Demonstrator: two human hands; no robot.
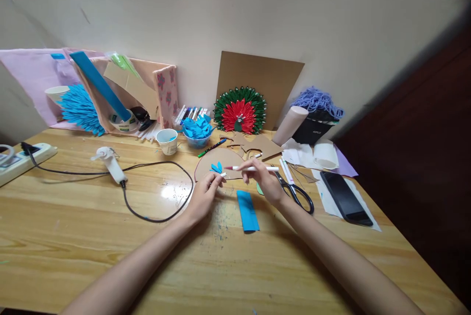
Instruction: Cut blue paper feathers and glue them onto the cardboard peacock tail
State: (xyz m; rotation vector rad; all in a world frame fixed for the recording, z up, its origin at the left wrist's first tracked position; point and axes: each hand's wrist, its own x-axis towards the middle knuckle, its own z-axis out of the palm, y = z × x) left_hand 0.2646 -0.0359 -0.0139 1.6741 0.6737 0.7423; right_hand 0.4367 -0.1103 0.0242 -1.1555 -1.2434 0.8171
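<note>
My right hand (263,180) pinches a marker (250,169) with a white barrel and a dark red tip end pointing left. Between the fingers of my left hand (206,191) is a small white marker cap (223,174). Both hands are at the near edge of a rounded cardboard piece (206,163), outlined in dark red. Several blue petals (217,167) lie on that cardboard, just beyond my left fingers. A folded blue strip (248,211) rests on the table between my forearms. Black-handled scissors (303,199) lie beside my right wrist, partly hidden.
A glue gun (112,165) stands at left, its cord looping toward the cardboard. Behind are a paper cup (167,142), a bowl of blue pieces (197,131) and a green-and-red peacock craft (239,111). A phone (346,197) lies at right; a power strip (44,155) is far left.
</note>
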